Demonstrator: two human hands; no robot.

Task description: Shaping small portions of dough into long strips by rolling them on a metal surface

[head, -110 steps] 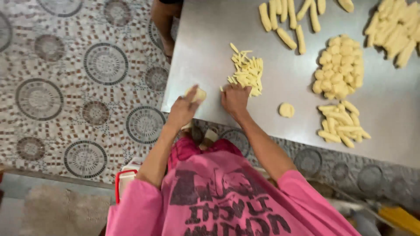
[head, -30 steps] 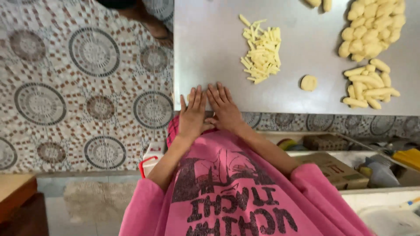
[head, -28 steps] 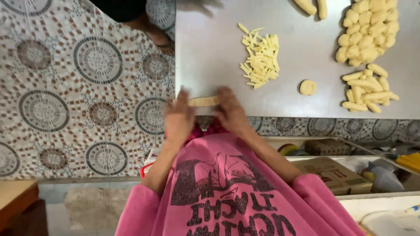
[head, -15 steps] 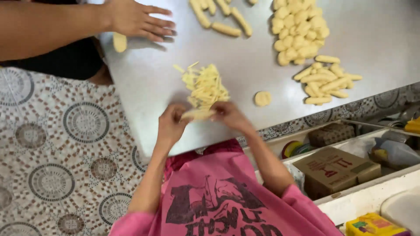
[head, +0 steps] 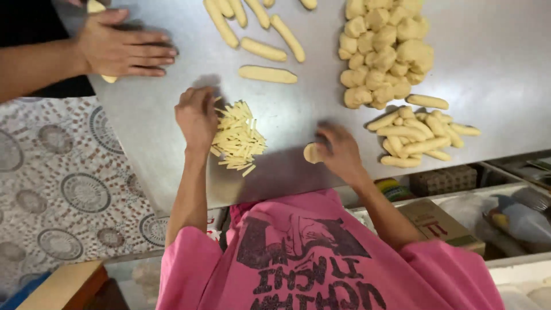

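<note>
The right hand (head: 343, 152) is motion-blurred, its grip on the dough disc (head: 313, 153) unclear, and the top edge crops the dough rolls (head: 261, 34).

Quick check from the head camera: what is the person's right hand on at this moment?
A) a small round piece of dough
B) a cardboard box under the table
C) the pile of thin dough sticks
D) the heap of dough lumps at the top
A: the right hand rests against the small round piece of dough on the metal table, while the left hand is at the pile of thin dough sticks.
</note>
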